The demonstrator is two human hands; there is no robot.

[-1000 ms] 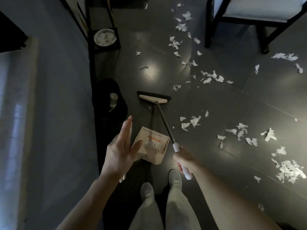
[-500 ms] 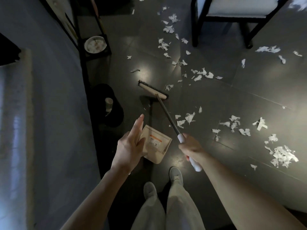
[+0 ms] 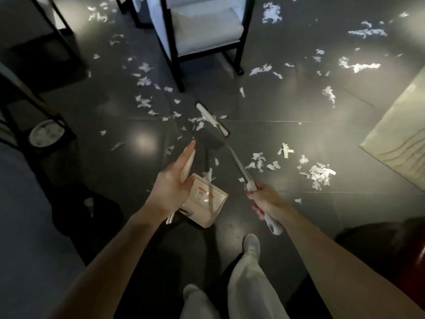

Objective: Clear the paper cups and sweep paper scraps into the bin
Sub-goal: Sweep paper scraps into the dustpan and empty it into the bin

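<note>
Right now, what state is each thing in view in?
Paper scraps: scattered over the floor, unswept.
Broom: head down among the scraps.
Dustpan: near the floor, one scrap at its lip.
Bin: open, a blurred paper cup inside.
Left hand: holds the dustpan's handle.
Right hand: grips the broom's handle.

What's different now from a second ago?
The right hand swung the broom rightward, away from the bin, into the paper scraps near the chair. Unchanged: the right hand grips the broom handle, the left hand holds the dustpan.

Chair [image 3: 202,40] legs beyond broom [image 3: 212,117]
</note>
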